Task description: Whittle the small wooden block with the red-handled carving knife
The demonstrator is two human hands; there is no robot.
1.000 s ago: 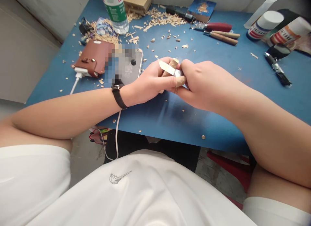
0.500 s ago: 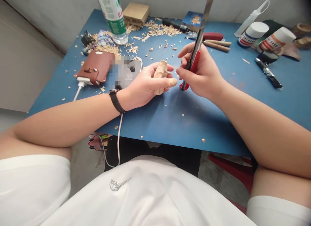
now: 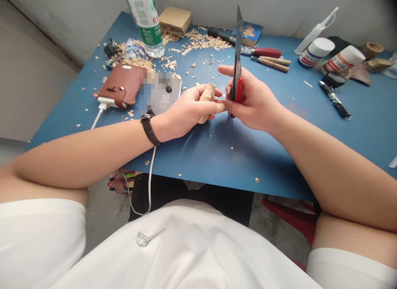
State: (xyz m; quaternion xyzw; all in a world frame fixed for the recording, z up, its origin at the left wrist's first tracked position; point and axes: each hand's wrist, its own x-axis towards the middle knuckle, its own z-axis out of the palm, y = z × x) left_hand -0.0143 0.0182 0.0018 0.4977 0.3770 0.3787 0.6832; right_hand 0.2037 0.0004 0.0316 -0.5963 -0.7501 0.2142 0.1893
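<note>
fingers (image 3: 206, 108) around wood (image 3: 208, 92), "door" on shirt (image 3: 192, 251)

Shirt (image 3: 198, 247) is white with small grey lettered print (image 3: 144, 239) on the front; sleeves (image 3: 40, 227) are plain white, short and loose. Left wrist (image 3: 158, 127) has a black strap (image 3: 149, 131) with silvery fitting (image 3: 144, 117).

Left forearm (image 3: 83, 152) and right forearm (image 3: 335, 156) both angle inward, pretty relaxed. Left hand (image 3: 186, 111) is curled in a grip, right hand (image 3: 256, 96) too, except its index finger (image 3: 226, 69) pokes out leftward. Left thumb (image 3: 206, 107) and right thumb (image 3: 237, 109) basically meet in the middle.
</note>
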